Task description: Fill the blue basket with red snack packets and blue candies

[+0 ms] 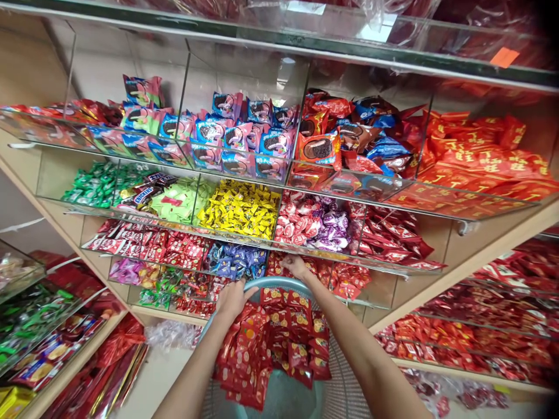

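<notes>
My left hand (pixel 236 299) is closed round the left side of a pale blue-green plastic basket's rim (pixel 279 283). Strips of red snack packets with orange fruit pictures (pixel 248 349) hang and lie inside the basket, some of its floor showing below them. My right hand (pixel 297 267) reaches past the rim to a low shelf compartment, its fingers curled among red packets (pixel 276 263). Whatever those fingers pinch is too small to make out. Blue-wrapped sweets (pixel 236 261) fill the compartment just to the left.
Clear-fronted shelves rise ahead, holding yellow sweets (pixel 240 209), green sweets (pixel 94 183), cookie packs (pixel 321 150) and red-orange packets (pixel 489 151). A glass shelf edge (pixel 279 29) crosses the top. More stocked racks stand at left and right. Plastic-wrapped goods (pixel 170 334) lie on the floor.
</notes>
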A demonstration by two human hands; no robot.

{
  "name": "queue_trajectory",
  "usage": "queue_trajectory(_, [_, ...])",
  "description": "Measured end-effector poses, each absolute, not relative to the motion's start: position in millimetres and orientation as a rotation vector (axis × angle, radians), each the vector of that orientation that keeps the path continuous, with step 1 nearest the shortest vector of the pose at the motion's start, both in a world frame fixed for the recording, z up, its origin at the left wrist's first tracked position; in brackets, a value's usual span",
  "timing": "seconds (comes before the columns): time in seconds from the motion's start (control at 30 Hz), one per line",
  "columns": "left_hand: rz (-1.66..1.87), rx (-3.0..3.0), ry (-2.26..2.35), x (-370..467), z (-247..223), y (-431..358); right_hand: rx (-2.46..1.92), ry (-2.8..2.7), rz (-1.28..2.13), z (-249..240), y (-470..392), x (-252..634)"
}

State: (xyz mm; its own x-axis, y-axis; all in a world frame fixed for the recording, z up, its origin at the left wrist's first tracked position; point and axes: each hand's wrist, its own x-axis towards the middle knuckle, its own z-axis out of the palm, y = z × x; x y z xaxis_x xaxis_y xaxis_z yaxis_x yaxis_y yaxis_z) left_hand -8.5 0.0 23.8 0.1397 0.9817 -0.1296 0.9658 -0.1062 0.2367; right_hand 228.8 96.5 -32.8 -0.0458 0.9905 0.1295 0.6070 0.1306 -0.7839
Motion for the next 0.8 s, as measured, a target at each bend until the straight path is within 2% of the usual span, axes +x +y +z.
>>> queue_trajectory(0.43, [0.159, 2.207, 1.899, -10.9, 16.2, 3.1, -1.694, -2.003, 0.505, -13.0, 86.5, 225.3])
queue_trajectory(0.8, [0.191, 2.227, 1.898, -11.6, 12.1, 3.9, -1.592, -2.031, 0.624, -16.7, 83.6, 227.9])
